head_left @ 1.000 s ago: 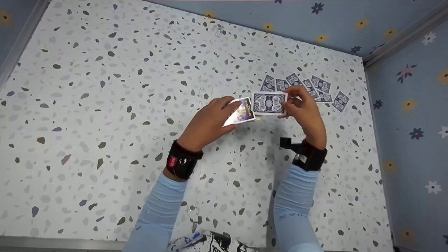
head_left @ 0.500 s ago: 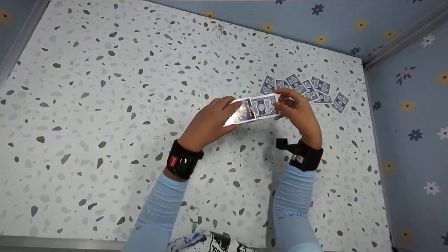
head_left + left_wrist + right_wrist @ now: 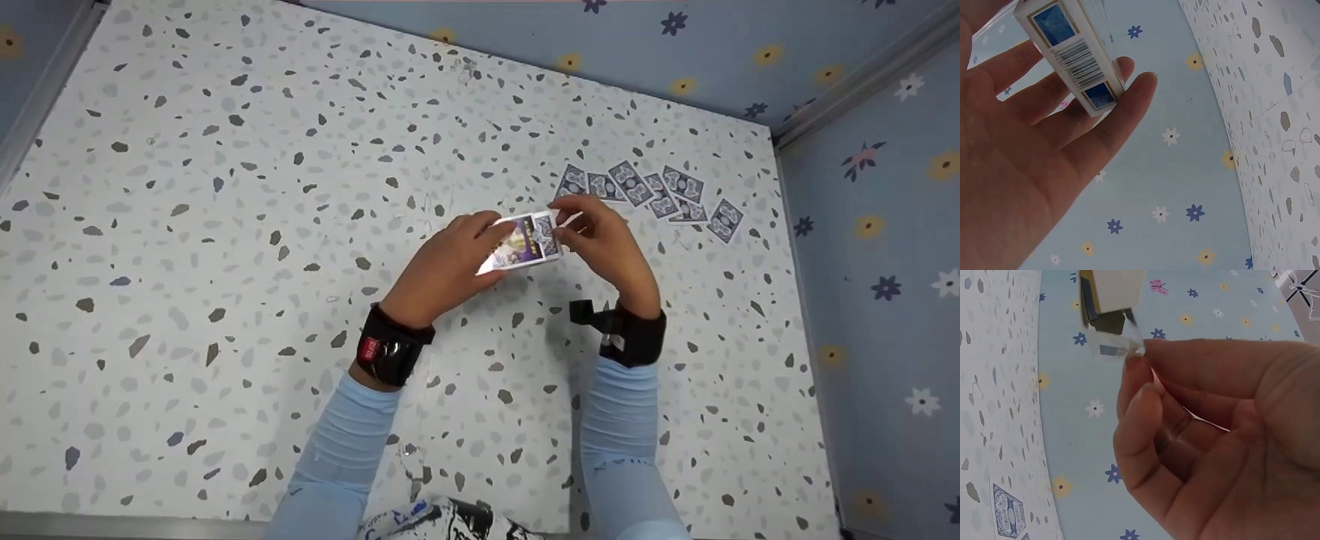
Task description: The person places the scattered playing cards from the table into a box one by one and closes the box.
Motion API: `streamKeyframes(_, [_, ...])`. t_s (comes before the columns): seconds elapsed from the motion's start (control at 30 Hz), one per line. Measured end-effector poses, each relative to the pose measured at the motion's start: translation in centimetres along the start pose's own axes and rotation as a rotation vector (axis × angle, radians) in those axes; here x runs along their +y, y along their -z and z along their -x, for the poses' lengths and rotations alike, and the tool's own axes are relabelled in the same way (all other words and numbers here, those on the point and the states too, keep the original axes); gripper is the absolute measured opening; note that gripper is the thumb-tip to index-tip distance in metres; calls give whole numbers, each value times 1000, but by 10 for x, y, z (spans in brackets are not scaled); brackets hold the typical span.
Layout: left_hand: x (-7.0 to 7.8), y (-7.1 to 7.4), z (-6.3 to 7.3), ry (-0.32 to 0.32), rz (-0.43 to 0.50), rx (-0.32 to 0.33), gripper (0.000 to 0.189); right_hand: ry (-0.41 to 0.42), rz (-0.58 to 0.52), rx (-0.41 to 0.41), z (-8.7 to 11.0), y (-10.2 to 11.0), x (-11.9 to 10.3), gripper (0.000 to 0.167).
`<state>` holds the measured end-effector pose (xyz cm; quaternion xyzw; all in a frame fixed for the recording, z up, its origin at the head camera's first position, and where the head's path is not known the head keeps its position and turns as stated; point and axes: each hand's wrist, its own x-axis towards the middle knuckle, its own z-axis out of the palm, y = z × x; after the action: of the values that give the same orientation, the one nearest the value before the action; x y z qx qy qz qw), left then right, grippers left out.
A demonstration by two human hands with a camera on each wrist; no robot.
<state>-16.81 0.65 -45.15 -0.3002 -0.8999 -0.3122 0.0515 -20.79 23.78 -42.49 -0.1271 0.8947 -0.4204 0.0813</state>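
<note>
The left hand (image 3: pixel 450 255) holds the little box (image 3: pixel 516 246) over the worktop (image 3: pixel 225 300), and the right hand (image 3: pixel 607 244) pinches the end of a patterned card (image 3: pixel 547 234) that sticks out of the box. I think the box should stay very still. Keep the card flat and in line with it, and push softly, because a crooked card might bend or catch on the edge. Fingertips should stay near the card's end.

We count seven loose cards (image 3: pixel 631 184), one box (image 3: pixel 526 241) with another card (image 3: pixel 547 237) showing, two wristbands (image 3: pixel 392 352) and two sleeves (image 3: pixel 341 442).
</note>
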Motion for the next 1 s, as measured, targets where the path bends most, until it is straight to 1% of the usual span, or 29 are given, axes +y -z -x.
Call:
streamKeyframes(0.1, [-1,0,0,13,21,-3,57,-10,11,-7,1,-2,-4,30])
streamKeyframes(0.23, [-1,-1,1,18,19,-1,58,0,2,-1,1,-2,-6,28])
streamKeyframes(0.47, [-1,0,2,4,4,17,57,47,-27,61,2,-2,-5,25])
streamKeyframes(0.53, [-1,0,2,1,3,18,56,54,-37,64,2,-2,-5,24])
streamKeyframes(0.63, [-1,0,2,1,1,19,55,49,-47,39,1,-4,-4,22])
streamKeyframes(0.77, [-1,0,3,0,-6,23,55,47,-55,-24,1,-7,-5,23])
streamKeyframes(0.83, [-1,-1,3,-3,-8,27,55,54,-42,-51,1,-7,-5,24])
streamKeyframes(0.93, [-1,-1,3,-11,-12,36,55,58,-18,-70,3,-6,-6,25])
streamKeyframes(1.0, [-2,-1,2,-14,-15,38,55,51,-5,-70,3,-3,-6,26])
